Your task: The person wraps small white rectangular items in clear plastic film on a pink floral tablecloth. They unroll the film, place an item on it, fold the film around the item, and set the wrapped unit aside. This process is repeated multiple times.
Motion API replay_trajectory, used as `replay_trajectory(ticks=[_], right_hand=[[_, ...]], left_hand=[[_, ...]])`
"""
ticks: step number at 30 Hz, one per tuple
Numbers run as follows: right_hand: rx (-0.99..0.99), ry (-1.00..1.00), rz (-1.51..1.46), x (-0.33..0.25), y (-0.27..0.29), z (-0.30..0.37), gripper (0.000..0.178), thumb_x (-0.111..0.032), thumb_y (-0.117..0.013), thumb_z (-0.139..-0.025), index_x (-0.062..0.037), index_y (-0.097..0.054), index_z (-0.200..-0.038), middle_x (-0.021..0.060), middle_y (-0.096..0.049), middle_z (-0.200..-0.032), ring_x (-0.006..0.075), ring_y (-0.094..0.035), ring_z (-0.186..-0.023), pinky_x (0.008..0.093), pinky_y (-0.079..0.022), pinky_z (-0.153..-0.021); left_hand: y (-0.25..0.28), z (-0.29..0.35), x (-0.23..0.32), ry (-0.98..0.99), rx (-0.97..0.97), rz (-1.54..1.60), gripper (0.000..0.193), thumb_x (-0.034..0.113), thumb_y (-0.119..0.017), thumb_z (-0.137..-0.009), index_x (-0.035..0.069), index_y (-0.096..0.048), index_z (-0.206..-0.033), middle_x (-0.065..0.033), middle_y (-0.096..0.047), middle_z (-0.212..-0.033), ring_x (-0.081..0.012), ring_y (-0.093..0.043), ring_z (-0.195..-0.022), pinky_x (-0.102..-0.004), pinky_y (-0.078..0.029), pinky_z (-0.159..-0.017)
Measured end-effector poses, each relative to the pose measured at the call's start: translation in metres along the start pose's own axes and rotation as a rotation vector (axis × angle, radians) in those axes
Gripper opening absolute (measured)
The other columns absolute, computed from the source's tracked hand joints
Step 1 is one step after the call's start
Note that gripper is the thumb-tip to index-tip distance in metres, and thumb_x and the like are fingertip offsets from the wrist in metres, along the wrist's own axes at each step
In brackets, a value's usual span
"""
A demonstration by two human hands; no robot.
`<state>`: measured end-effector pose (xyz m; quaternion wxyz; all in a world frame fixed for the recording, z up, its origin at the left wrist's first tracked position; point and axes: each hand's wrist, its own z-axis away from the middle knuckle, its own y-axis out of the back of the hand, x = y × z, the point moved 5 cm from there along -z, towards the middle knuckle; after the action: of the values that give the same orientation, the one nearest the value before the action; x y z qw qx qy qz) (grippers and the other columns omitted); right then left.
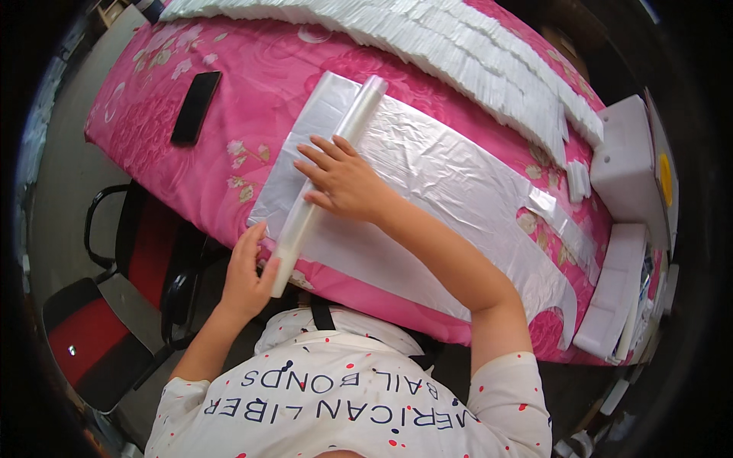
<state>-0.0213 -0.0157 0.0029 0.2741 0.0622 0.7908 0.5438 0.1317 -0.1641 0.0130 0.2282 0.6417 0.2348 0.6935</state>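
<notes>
- Head view: flat on the flowery pink counter [153,164], a silvery-white plastic sheet [427,183] with cut-out handles [561,217] at its right end.
- Across the sheet, toward its left end: a clear roll [296,238], slanted, lower end reaching about the counter's near edge.
- Right hand [336,175]: palm down on the roll, fingers apart, not clamped.
- Left hand [246,275]: by the roll's lower end, thumb and fingers apart; touching or just short of it — cannot tell.
- Done, judging by the lie of things: sheet spread out, roll laid over it.
- Apparently left: the wide stretch from roll to handles, flat, wrinkled, not gathered up.
- Along the far side: long rows of white bundles [458,57], stacked tight — seemingly dealt with — plus a small loose bundle [578,182] near the handles.
- Off to the left: a black phone [196,108], well apart from either hand.
</notes>
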Motion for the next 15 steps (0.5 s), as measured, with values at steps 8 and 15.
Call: replay_trajectory(ticks=[8,15], right_hand=[[0.58,-0.699,-0.175,-0.004,-0.047,-0.061,0.086,-0.018,-0.06,-0.073,0.0104,-0.01,-0.137,0.0347,-0.013,-0.139,0.0383,-0.015,-0.134,0.0487,-0.01,-0.109],[0.66,-0.678,-2.081,0.0,-0.008,-0.044,0.064,-0.017,-0.065,-0.075,-0.0007,-0.032,-0.127,0.0119,-0.052,-0.098,0.0202,-0.056,-0.083,0.0371,-0.05,-0.076]], left_hand=[[0.003,-0.012,-0.013,0.133,0.093,-0.237,0.08,0.011,-0.074,-0.067,-0.005,-0.03,-0.131,-0.0192,-0.049,-0.105,-0.0338,-0.051,-0.103,-0.0397,-0.043,-0.087],[-0.023,0.004,0.001,0.331,-0.48,1.454,0.077,0.036,-0.065,-0.073,-0.01,-0.036,-0.128,-0.0183,-0.06,-0.106,-0.0201,-0.064,-0.08,-0.0316,-0.054,-0.073]])
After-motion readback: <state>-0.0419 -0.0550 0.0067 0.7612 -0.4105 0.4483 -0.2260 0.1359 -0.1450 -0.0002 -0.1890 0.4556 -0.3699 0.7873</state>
